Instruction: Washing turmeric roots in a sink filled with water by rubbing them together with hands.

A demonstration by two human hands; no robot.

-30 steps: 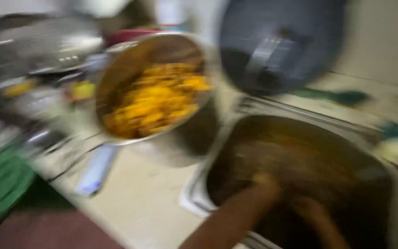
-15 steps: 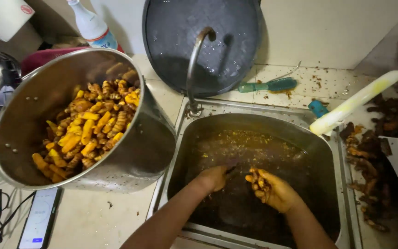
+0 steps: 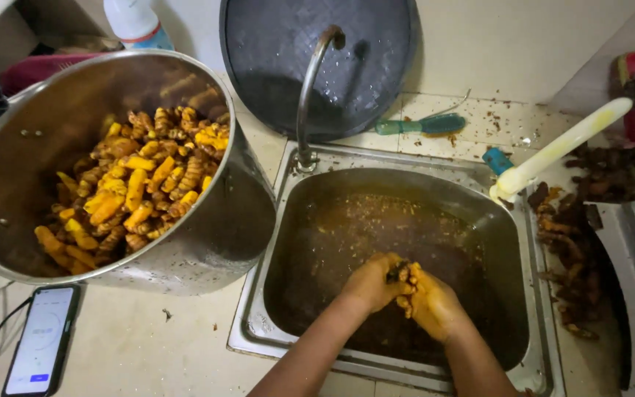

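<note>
Head view, hands: the left hand (image 3: 373, 283) and right hand (image 3: 435, 303) meet over the murky brown water in the sink (image 3: 398, 184), both stained yellow.
Fingers: those of both hands are curled together around a small dark root piece (image 3: 397, 273), clamped on it between the two palms.
Root piece, place: low over the water, near the front middle of the sink, touching both hands.
Done so far: the big steel pot (image 3: 244, 220) on the table (image 3: 141, 345) left of the sink holds a heap of clean yellow-orange roots (image 3: 141, 191), so much of the washing looks finished.
Left to do: a pile of dark unwashed roots (image 3: 578, 242) lies along the right side of the sink, so a fair share seems to remain.
Around: a curved tap (image 3: 311, 88) rises behind the sink, a dark round lid (image 3: 317, 59) leans on the wall, a phone (image 3: 41, 338) lies beside the pot.
Change from half a second ago: the hands were apart with fingers spread; now they are pressed together on the piece, and the camera sits nearer.
</note>
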